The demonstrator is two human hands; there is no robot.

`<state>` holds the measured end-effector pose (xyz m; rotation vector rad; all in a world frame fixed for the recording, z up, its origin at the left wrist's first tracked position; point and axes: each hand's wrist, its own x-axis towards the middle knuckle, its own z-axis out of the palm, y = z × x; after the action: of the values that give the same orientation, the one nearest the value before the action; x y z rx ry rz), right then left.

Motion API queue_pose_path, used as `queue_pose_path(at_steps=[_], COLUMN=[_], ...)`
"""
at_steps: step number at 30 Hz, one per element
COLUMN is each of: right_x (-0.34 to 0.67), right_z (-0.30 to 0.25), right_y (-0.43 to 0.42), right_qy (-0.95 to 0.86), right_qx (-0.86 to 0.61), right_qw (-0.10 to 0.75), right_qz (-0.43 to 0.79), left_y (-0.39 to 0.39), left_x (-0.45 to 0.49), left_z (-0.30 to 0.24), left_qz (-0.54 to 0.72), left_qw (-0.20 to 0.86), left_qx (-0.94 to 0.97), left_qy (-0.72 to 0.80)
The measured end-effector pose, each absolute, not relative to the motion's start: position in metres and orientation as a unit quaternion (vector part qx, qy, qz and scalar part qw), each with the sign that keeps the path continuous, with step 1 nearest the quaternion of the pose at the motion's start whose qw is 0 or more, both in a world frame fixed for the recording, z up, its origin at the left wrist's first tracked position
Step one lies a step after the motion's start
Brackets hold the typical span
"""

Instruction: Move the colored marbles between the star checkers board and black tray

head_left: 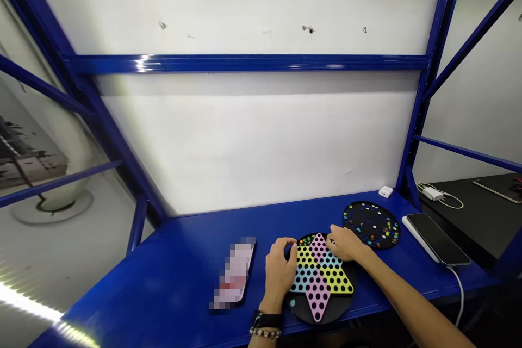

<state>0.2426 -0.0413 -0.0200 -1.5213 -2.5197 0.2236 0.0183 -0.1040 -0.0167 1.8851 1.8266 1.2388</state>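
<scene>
Left hand: (pixel 279 272) fingers curled and closed together; the fingertips (pixel 290 243) rest at the far-left part of the board. Whether they hold a piece cannot be told.

Right hand: (pixel 345 243) fingers bunched and reaching left over the far-right part of the board, beside the pink far point. The fingertips (pixel 332 234) hide any small piece, so a grip cannot be told.

Main object: a round black Chinese checkers board (pixel 322 277) with a six-pointed star in pink, yellow and blue, lying flat on the bench between both hands, touching the fingers of each.

Pieces: a small group of green pieces (pixel 305 240) sits in the far-left point, too small to count; one teal piece (pixel 292 303) lies at the near-left edge of the board.

Second board: one round black board (pixel 371 224) with scattered coloured pieces, too many to count, lies just beyond the right hand.

Counts: two hands; two boards; one smartphone (pixel 437 239), lying on a white pad (pixel 420 244) at the right; one pixelated object (pixel 234 273) left of the hands; one white adapter (pixel 385 191) at the far edge.

Left wrist: one black wristband (pixel 267 319) and one beaded bracelet (pixel 265 332).

Surroundings: a blue steel bench (pixel 163 272) within a blue steel frame (pixel 244 63), against a white wall (pixel 253 141); a black table (pixel 468 228) stands to the right.
</scene>
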Motion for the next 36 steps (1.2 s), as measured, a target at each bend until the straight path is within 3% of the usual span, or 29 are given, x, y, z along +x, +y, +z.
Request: queue_pose_path(at_steps=[36], right_x=[0.2417], right_z=[-0.0151], right_y=[-0.0436], right_qy=[-0.841], right_qx=[-0.521], right_qw=[0.102], right_qz=[0.107], left_y=[-0.1011], left_x=[0.0163], left_z=[-0.0214], left_qz=[0.432], left_qw=[0.113], left_qx=[0.650], left_qy=[0.615])
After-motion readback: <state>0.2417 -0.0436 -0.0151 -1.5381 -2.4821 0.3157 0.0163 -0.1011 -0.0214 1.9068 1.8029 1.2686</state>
